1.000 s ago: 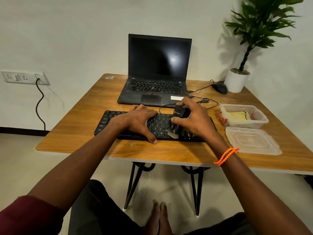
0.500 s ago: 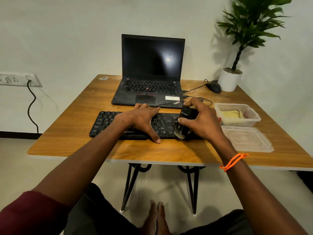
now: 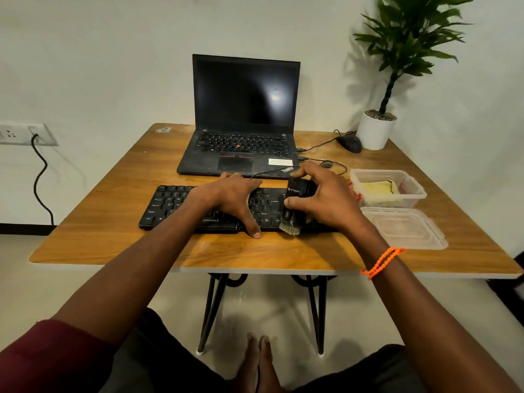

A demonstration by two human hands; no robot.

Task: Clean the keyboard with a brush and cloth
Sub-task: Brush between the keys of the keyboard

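A black keyboard lies flat near the front of the wooden worktop, just in front of an open laptop with a dark screen. The left hand rests palm down on the middle of the keyboard, fingers spread and fairly straight, its grip wide and holding nothing; the thumb reaches past the keyboard's near edge onto the wood. The right hand grips a black brush, its grip closed round the body with thumb on the near side and fingers curled over the far side. The brush stands tilted, its pale bristles down at the keyboard's near edge, right of centre.

To the right of the keyboard sits a clear tub with a yellow cloth inside, and just in front of it a clear lid lies on the wood. An orange band circles the right wrist. At the far right corner stand a white pot with a green plant and, beside it, a black mouse whose cable runs to the laptop. A wall socket with a black cord plugged in is on the left.
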